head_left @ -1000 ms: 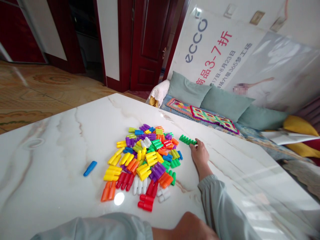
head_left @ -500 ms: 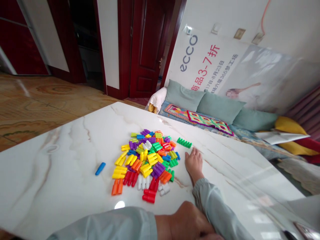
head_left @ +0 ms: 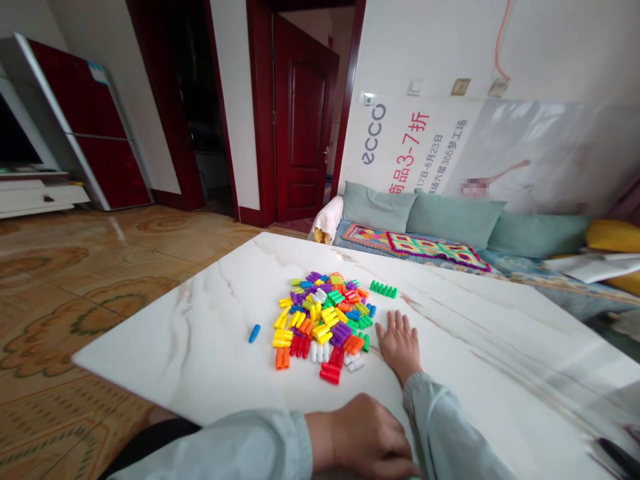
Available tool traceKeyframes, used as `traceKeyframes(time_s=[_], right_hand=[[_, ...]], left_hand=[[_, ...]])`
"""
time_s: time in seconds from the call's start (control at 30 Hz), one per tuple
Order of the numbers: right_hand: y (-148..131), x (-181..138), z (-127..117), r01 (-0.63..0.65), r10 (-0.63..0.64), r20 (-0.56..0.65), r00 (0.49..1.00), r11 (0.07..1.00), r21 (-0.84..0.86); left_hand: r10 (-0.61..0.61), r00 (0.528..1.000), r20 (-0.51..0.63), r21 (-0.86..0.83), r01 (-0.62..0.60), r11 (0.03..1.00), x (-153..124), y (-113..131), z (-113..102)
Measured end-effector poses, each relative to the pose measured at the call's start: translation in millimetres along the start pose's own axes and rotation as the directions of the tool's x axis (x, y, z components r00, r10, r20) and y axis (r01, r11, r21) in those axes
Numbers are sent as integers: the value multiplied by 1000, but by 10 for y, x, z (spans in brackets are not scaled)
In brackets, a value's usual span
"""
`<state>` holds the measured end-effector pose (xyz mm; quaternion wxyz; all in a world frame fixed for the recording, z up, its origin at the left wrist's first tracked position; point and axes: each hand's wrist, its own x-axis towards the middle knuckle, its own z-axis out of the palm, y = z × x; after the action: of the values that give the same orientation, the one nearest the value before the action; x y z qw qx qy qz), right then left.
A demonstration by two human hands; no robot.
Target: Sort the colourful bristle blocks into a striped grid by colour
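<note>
My right hand (head_left: 400,343) lies flat on the white table, palm down with fingers spread, and holds nothing. Just left of it is a pile of bullet-shaped plastic toy pieces (head_left: 327,317) in many colours, several joined side by side. Beyond its fingertips stands a row of joined green pieces (head_left: 383,289), apart from the pile. One single blue piece (head_left: 255,333) lies alone to the left. My left hand (head_left: 365,433) rests nearer to me, beside my right sleeve. Its fingers are curled under, and the palm side is hidden.
The marble-patterned table (head_left: 210,333) has a corner at the left. Behind it is a sofa with green cushions (head_left: 455,223) and a crocheted mat (head_left: 437,250). A dark object (head_left: 620,460) lies at the lower right. A red door (head_left: 305,120) stands ajar at the back.
The view has turned left and levelled, so more floor and a red fridge show. My right hand's fingers have spread. The pieces appear to lie as before.
</note>
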<state>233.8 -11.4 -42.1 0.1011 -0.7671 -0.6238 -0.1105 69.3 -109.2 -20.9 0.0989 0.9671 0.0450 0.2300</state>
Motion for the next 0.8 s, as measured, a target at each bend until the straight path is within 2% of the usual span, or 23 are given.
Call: traceKeyframes(time_s=[0.07, 0.1, 0.17, 0.23, 0.27, 0.3, 0.33, 0.43, 0.53, 0.6, 0.67, 0.8], right_hand=[[-8, 12, 5, 0, 0, -14, 1000, 1000, -7], [-9, 17, 10, 2, -2, -18, 1000, 1000, -8], [-6, 23, 23, 3, -3, -27, 1000, 1000, 0], [0, 24, 39, 8, -7, -41, 999, 1000, 12], [3, 24, 46, 10, -10, -50, 999, 1000, 16], [6, 23, 53, 11, -10, -58, 998, 1000, 16], [8, 22, 57, 13, -12, -62, 998, 1000, 11], [15, 23, 60, 10, -11, -54, 998, 1000, -18], [24, 30, 56, 6, -8, -33, 999, 999, -43], [31, 38, 57, 10, -12, -30, 999, 999, -52], [40, 45, 65, 17, -19, -37, 999, 998, -58], [50, 49, 86, 19, -22, -44, 999, 998, -67]], left_hand=[[0, 1000, -31, 92, 3, 996, -279, -43, -262], [-38, 998, -57, 125, 45, 991, -404, -77, -412], [-163, 975, -151, 167, 188, 968, -608, -181, -710], [-352, 901, -253, 177, 400, 899, -754, -340, -968], [-449, 840, -305, 164, 511, 844, -816, -438, -1077], [-545, 757, -360, 138, 621, 772, -878, -545, -1176], [-633, 655, -412, 83, 719, 690, -946, -657, -1267], [-818, 407, -406, -103, 869, 484, -1206, -954, -1524], [-869, 285, -405, -129, 923, 363, -1528, -1104, -1739], [-907, 238, -346, -131, 945, 298, -1718, -1117, -1812], [-940, 212, -267, -120, 961, 251, -1847, -1089, -1810], [-957, 217, -192, -79, 969, 235, -1902, -1020, -1655]])
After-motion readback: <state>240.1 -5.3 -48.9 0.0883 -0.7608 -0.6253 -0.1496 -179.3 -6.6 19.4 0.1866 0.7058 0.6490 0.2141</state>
